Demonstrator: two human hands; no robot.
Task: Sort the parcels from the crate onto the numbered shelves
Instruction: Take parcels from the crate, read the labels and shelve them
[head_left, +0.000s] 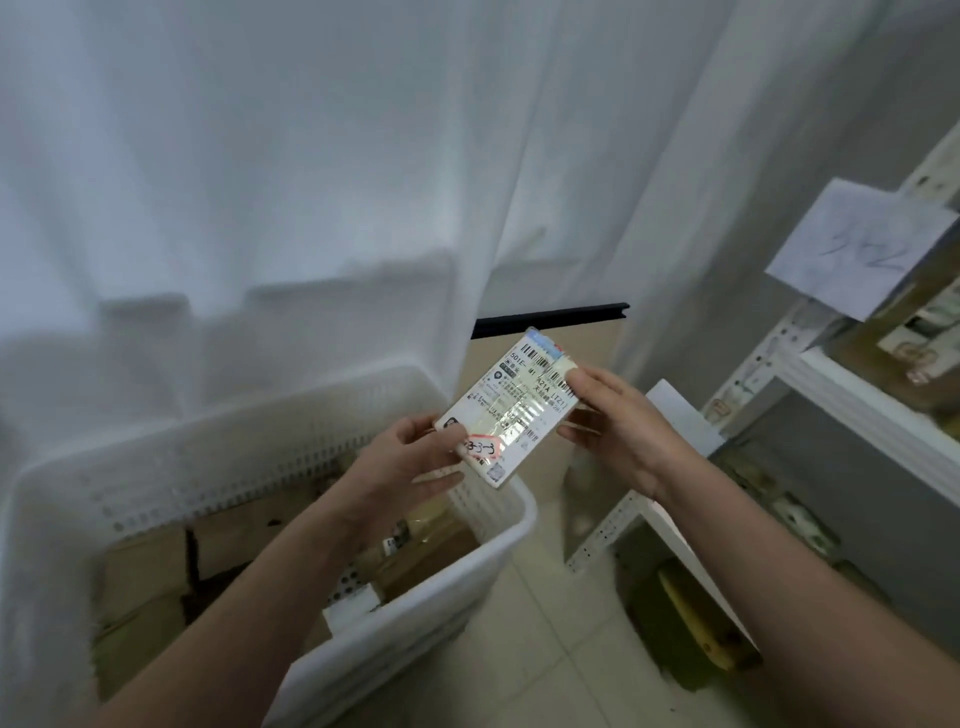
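A small flat parcel (511, 408) with a white shipping label and a pink handwritten sticker is held up above the far right corner of the white perforated crate (218, 441). My left hand (410, 462) pinches its lower left end, thumb on the label. At the upper right end my right hand (618, 421) grips it. Several brown cardboard parcels (156, 571) lie inside the crate. The white metal shelves (831, 389) stand to the right, with a paper sign (862, 249) bearing a handwritten number hung on the upright.
A white curtain (311, 156) hangs behind the crate. Boxes (909, 343) sit on the upper shelf and yellowish packages (701, 618) on the bottom one. Pale floor tiles (545, 649) show between crate and shelves.
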